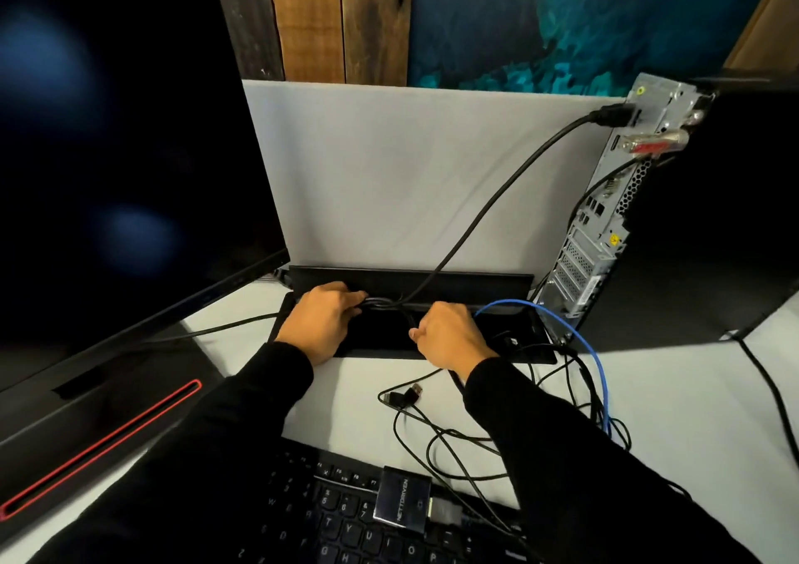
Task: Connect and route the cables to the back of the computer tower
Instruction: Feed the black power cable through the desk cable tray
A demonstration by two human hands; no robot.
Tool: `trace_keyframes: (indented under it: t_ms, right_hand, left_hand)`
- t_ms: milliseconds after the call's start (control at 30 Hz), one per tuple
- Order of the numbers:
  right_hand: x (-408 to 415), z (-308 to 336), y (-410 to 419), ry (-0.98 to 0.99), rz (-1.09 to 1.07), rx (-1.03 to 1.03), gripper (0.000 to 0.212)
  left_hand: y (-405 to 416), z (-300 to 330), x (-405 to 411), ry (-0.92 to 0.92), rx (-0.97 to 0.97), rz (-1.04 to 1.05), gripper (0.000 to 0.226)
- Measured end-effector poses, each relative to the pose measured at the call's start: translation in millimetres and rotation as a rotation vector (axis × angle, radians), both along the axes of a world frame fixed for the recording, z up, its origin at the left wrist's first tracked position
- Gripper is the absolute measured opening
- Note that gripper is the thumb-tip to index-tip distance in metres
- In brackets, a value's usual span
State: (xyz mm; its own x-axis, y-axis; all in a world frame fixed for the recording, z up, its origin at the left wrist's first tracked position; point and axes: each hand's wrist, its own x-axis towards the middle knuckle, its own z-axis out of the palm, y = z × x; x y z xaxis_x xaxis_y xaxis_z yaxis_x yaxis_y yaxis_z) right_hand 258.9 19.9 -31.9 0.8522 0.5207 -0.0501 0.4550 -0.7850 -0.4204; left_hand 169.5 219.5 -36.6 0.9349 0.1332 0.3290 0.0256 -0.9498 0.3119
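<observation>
The computer tower stands at the right with its metal back panel turned toward me. A thick black cable is plugged in near the panel's top and runs down into the open black cable tray set in the desk. My left hand grips a bundle of black cable at the tray's opening. My right hand pinches a black cable over the tray. A blue network cable arcs from the tray toward the desk's right side. Two loose USB plugs lie on the desk.
A large dark monitor fills the left, on a base with a red stripe. A black keyboard lies at the front with a small adapter box on it. Tangled thin black cables spread across the white desk.
</observation>
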Motion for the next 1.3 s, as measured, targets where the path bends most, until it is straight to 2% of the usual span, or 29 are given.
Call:
trace_keyframes:
  t_ms: [67, 100, 167, 200, 267, 367, 500, 567, 667, 733, 867, 933, 1033, 1167, 1200, 1300]
  right_hand:
    - [2, 7, 0, -0.029, -0.021, 0.131, 0.023]
    - [3, 9, 1, -0.027, -0.036, 0.219, 0.025]
    - [2, 11, 4, 0.073, -0.033, 0.41, 0.026]
    - [3, 9, 6, 0.1, -0.02, 0.426, 0.019]
    - [3, 3, 8, 0.084, -0.021, 0.362, 0.007]
    - [3, 2, 7, 0.072, -0.024, 0.301, 0.009]
    - [4, 10, 12, 0.015, -0.019, 0.105, 0.009]
    - [5, 14, 12, -0.01, -0.002, 0.023, 0.011]
    - [5, 17, 9, 0.006, 0.022, 0.012, 0.013]
    - [4, 21, 4, 0.016, 0.068, -0.004, 0.017]
    - [3, 20, -8, -0.022, 0.143, -0.037, 0.02]
    - [5, 16, -12, -0.035, 0.139, 0.055, 0.021]
    - [1, 14, -10, 0.076, 0.066, 0.353, 0.025]
    - [-8, 15, 0, 0.219, -0.064, 0.651, 0.012]
    - [-8, 16, 4, 0.225, -0.077, 0.691, 0.006]
    - [-7, 19, 7, 0.115, -0.082, 0.63, 0.012]
  left_hand:
    - [6, 2, 5, 0.047, 0.031, -0.022, 0.025]
    - [8, 3, 7, 0.073, 0.039, -0.022, 0.022]
    - [10, 2, 9, 0.101, 0.045, -0.015, 0.022]
    - [9, 1, 8, 0.097, 0.035, -0.015, 0.024]
    - [6, -1, 3, 0.056, -0.021, -0.014, 0.034]
    - [6, 0, -6, 0.003, -0.146, 0.003, 0.045]
    - [8, 5, -9, 0.022, -0.06, -0.04, 0.025]
    - [5, 5, -8, 0.037, -0.082, -0.022, 0.019]
    - [-2, 3, -7, 0.049, -0.144, 0.01, 0.008]
    - [-7, 1, -4, 0.057, -0.159, 0.012, 0.008]
    - [-8, 2, 0, 0.0, -0.092, 0.028, 0.007]
    - [-12, 1, 0, -0.032, -0.061, 0.022, 0.022]
    - [-20, -4, 0, -0.073, -0.056, 0.014, 0.03]
    - [-21, -6, -4, 0.016, -0.021, 0.002, 0.045]
    - [-23, -7, -4, 0.029, -0.016, -0.017, 0.046]
    - [-36, -3, 2, -0.015, -0.136, -0.041, 0.036]
